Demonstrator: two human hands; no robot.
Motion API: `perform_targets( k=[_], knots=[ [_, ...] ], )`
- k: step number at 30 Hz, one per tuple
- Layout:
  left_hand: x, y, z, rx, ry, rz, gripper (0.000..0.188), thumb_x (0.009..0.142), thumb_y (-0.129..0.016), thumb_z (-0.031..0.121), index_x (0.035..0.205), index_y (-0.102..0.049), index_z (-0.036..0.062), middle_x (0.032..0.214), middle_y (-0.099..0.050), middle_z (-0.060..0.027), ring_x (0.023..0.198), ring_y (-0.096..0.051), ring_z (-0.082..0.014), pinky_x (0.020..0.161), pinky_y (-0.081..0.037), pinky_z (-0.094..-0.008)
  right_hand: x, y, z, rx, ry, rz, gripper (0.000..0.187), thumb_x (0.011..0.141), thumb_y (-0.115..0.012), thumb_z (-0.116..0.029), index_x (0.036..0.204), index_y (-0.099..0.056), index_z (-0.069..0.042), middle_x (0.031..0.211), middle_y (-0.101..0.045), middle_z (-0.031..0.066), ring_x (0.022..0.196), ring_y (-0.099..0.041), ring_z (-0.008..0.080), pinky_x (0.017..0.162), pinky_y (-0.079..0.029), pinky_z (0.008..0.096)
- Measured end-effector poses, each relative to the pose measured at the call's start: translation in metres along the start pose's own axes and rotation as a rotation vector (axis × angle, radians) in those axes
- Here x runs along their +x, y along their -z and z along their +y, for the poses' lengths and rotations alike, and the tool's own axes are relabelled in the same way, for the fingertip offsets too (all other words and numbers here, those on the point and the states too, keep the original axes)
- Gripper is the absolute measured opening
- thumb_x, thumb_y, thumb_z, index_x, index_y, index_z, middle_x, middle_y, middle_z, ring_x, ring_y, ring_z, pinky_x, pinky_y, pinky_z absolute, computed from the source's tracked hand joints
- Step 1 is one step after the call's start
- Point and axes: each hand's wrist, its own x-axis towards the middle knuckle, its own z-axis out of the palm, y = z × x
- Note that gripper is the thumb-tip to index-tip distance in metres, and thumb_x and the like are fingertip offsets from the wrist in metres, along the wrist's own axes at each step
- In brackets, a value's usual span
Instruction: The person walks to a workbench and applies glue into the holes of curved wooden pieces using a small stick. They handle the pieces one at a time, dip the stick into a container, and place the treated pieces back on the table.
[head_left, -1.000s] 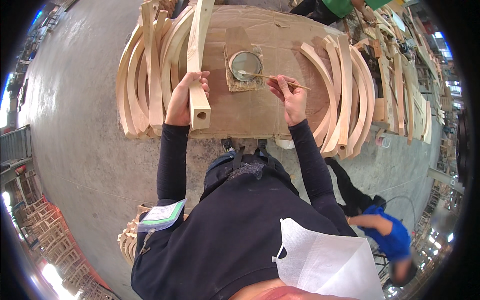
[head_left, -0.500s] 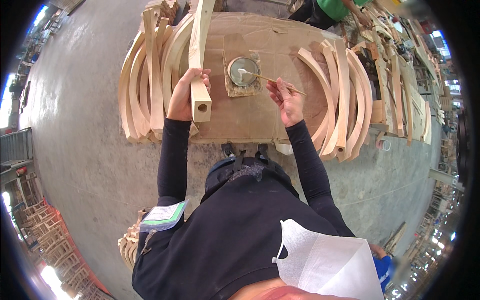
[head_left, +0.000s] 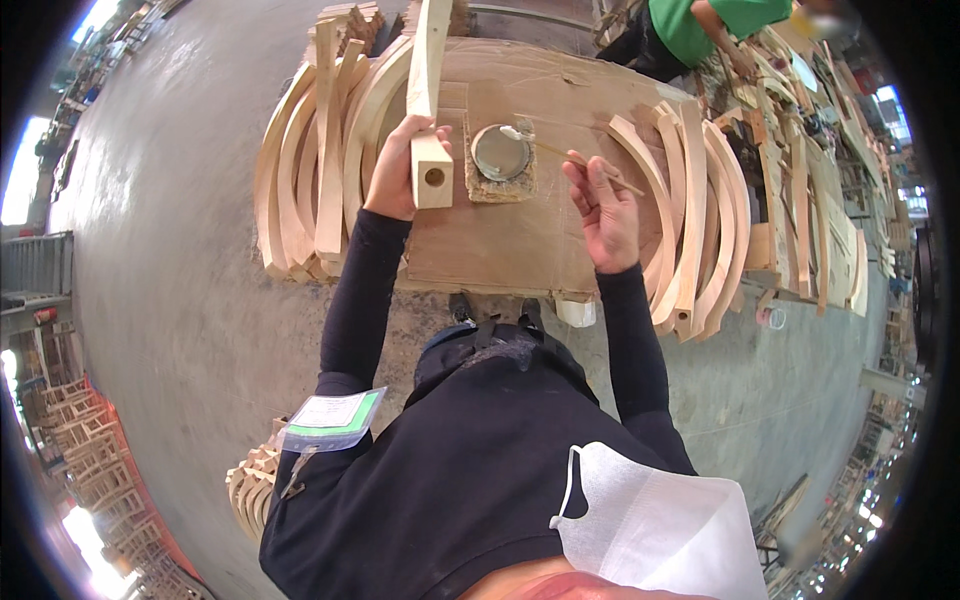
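My left hand (head_left: 393, 170) is wrapped round a long pale wooden leg (head_left: 428, 75), gently curved, its square end towards me with a round hole in it. Between the fingertips of my right hand (head_left: 610, 222) is the slim handle of a small brush (head_left: 550, 148). The brush's white-coated tip is at the upper rim of a round tin (head_left: 500, 158), which holds a pale, greyish-white liquid. Beneath the tin lies a rough, stained board (head_left: 484, 193). The brush tip and the wooden leg are apart.
A cardboard-covered table (head_left: 480, 255) bears curved wooden pieces (head_left: 290, 190) on the left and more curved pieces (head_left: 690, 215) on the right. At the far right a person in a green shirt (head_left: 690, 35) works beside another wood stack (head_left: 800, 170). A white container (head_left: 576, 312) sits at the near edge.
The brush tip has gone from over the tin's middle to its upper rim. My right hand has moved right, and my left hand with the wooden leg has shifted up and right. The view has shifted slightly.
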Motion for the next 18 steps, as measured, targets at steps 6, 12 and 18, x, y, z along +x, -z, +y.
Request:
perform_targets(
  k=[6, 12, 18],
  knots=[
    [-0.013, -0.037, -0.009, -0.045, -0.123, 0.001, 0.050, 0.089, -0.059, 0.020, 0.120, -0.041, -0.0146, 0.083, -0.056, -0.0047, 0.072, -0.059, -0.0121, 0.059, -0.053, -0.0219, -0.030, -0.041, -0.030, -0.185, 0.216, -0.244, 0.016, 0.097, -0.058, -0.024, 0.094, -0.055, -0.009, 0.096, -0.071, 0.0172, 0.083, -0.071, 0.0221, 0.064, -0.055, 0.0259],
    [-0.023, -0.052, -0.010, -0.086, -0.137, -0.051, 0.051, 0.089, -0.060, 0.020, 0.120, -0.041, -0.0159, 0.083, -0.056, -0.0065, 0.073, -0.061, -0.0128, 0.059, -0.052, -0.0231, -0.026, -0.053, -0.033, -0.252, 0.292, -0.296, 0.016, 0.099, -0.056, -0.023, 0.095, -0.052, -0.008, 0.096, -0.070, 0.0189, 0.084, -0.072, 0.0241, 0.064, -0.055, 0.0274],
    [-0.033, -0.057, -0.020, -0.056, -0.205, -0.045, 0.051, 0.089, -0.062, 0.020, 0.119, -0.042, -0.0159, 0.084, -0.057, -0.0079, 0.074, -0.062, -0.0146, 0.060, -0.053, -0.0248, -0.034, -0.054, -0.036, -0.208, 0.295, -0.288, 0.017, 0.099, -0.055, -0.022, 0.096, -0.052, -0.006, 0.098, -0.070, 0.0202, 0.087, -0.071, 0.0255, 0.067, -0.056, 0.0280]
  ],
)
